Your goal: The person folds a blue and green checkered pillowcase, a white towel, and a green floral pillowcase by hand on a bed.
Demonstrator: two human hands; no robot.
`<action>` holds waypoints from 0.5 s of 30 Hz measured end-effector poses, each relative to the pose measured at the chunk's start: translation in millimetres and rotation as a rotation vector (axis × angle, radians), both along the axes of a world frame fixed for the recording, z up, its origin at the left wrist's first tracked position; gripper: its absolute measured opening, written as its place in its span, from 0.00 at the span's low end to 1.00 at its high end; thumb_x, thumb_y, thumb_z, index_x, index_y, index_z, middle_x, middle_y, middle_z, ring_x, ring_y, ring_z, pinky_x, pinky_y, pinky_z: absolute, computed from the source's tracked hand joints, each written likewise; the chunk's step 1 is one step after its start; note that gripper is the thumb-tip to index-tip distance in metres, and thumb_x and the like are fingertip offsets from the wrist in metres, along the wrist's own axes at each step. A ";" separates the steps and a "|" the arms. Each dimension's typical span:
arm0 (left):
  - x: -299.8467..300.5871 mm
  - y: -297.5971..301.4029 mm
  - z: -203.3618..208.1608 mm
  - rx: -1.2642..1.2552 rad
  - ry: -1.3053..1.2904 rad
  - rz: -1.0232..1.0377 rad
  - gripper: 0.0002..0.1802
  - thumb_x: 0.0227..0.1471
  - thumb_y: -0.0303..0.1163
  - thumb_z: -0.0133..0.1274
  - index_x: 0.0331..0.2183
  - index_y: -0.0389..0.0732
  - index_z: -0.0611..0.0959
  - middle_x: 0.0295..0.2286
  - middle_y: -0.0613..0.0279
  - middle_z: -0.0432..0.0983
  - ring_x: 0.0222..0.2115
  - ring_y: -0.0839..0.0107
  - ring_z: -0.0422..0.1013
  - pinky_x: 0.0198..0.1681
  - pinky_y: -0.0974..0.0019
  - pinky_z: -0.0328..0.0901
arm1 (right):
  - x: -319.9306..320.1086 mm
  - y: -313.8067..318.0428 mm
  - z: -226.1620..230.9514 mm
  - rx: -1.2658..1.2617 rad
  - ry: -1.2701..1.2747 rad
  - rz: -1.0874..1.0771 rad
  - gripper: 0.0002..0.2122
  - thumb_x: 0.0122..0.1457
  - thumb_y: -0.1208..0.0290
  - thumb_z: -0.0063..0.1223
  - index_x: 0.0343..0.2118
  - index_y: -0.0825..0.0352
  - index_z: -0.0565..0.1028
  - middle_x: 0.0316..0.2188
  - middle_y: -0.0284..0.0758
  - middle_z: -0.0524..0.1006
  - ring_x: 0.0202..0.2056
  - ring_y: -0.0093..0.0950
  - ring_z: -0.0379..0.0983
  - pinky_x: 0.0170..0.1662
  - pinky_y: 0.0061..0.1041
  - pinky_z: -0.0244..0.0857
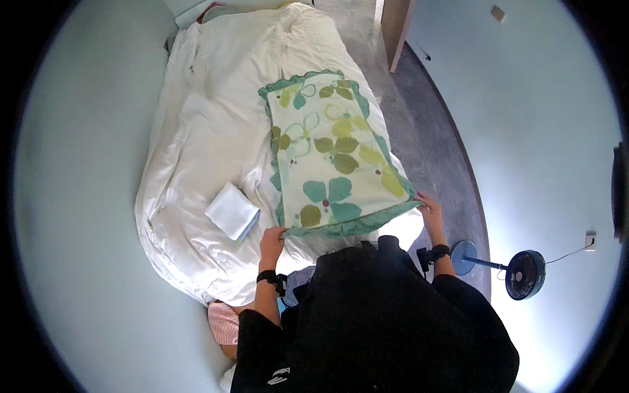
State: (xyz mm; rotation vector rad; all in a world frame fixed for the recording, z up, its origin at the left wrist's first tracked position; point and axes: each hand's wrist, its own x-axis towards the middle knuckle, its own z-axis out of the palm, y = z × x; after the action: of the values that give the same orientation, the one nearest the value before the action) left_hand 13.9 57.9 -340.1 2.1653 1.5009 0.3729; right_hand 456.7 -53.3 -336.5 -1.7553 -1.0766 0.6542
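A floral pillowcase [304, 160] with a green ruffled border lies spread flat on the white quilt [203, 131], toward the right side of the bed. My left hand [272, 242] pinches its near left corner. At the near right corner, my right hand [430, 208] grips the green ruffle. The near edge stretches between both hands, close to my body. Whether the pillowcase has an opening along that edge cannot be seen. Left of it, a folded white cloth [232, 211] with a bluish edge rests on the quilt, touched by neither hand.
A floor fan [524, 275] with a round blue base [464, 257] stands at the right, its cord running to a wall socket [590, 242]. Pink striped fabric [223, 322] shows beside the bed's near left end. A wooden door [396, 33] is at the far right.
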 end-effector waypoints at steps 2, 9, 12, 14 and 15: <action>-14.6 -18.6 -20.7 -0.013 -0.005 -0.022 0.15 0.28 0.20 0.47 0.28 0.41 0.76 0.27 0.58 0.70 0.31 0.57 0.64 0.33 0.61 0.61 | 1.9 -13.0 -13.9 -0.006 0.057 0.055 0.13 0.42 0.82 0.39 0.33 0.68 0.73 0.41 0.39 0.68 0.44 0.31 0.62 0.47 0.24 0.54; -35.9 -38.3 -16.0 -0.371 -0.308 0.160 0.10 0.29 0.19 0.50 0.24 0.36 0.76 0.26 0.54 0.72 0.29 0.58 0.68 0.32 0.66 0.62 | -4.3 -24.8 21.7 -0.016 0.329 0.006 0.13 0.40 0.80 0.41 0.31 0.69 0.73 0.34 0.39 0.72 0.46 0.29 0.60 0.48 0.24 0.52; -33.2 -39.5 -3.5 -0.310 -0.392 0.131 0.10 0.31 0.20 0.50 0.25 0.36 0.75 0.28 0.55 0.72 0.31 0.60 0.68 0.33 0.67 0.62 | 8.9 -27.7 19.2 -0.111 0.211 0.069 0.12 0.40 0.79 0.42 0.31 0.68 0.73 0.34 0.39 0.72 0.45 0.30 0.62 0.47 0.24 0.54; -29.1 -36.7 3.0 -0.292 -0.338 0.062 0.12 0.30 0.19 0.50 0.26 0.36 0.75 0.28 0.55 0.72 0.32 0.60 0.68 0.34 0.68 0.62 | 18.9 -29.8 11.1 -0.209 -0.087 0.066 0.12 0.40 0.77 0.44 0.30 0.65 0.74 0.31 0.40 0.73 0.38 0.31 0.68 0.40 0.24 0.59; -33.3 -38.3 -0.9 -0.291 -0.336 0.071 0.12 0.30 0.19 0.50 0.26 0.36 0.75 0.28 0.55 0.72 0.32 0.60 0.68 0.34 0.68 0.62 | 17.7 -28.1 13.2 -0.209 -0.085 0.075 0.12 0.40 0.77 0.44 0.30 0.65 0.74 0.31 0.40 0.73 0.38 0.31 0.68 0.40 0.24 0.59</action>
State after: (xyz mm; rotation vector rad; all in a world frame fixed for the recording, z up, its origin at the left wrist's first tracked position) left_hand -19.4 19.6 -341.0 1.7303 1.3505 0.4829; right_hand 474.4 -81.4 -323.3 -1.9432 -1.1712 0.7675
